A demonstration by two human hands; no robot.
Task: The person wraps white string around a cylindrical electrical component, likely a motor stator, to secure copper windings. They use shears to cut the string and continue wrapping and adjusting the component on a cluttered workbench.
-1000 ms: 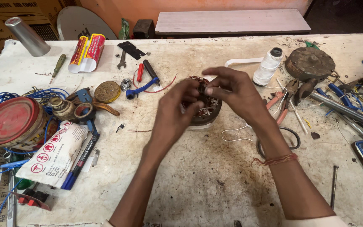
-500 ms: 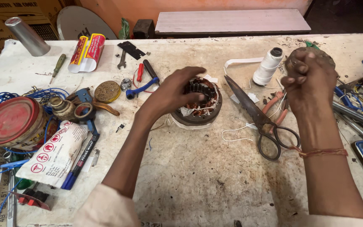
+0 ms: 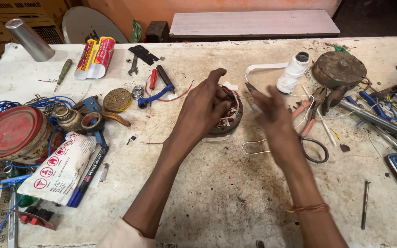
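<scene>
Hands at motor stator [image 3: 228, 115] on workbench.
Left hand [image 3: 203, 108] grips the stator's rim; right hand [image 3: 272, 117], blurred, grip unclear, hovers just beside it over scissors [image 3: 311, 138].

We see two bare forearms entering from the lower edge of the frame. Our right hand [image 3: 274, 120] carries a thin reddish-orange thread band at its wrist, lower right; our left hand [image 3: 204, 109] shows a pale sleeve edge at bottom centre.
</scene>
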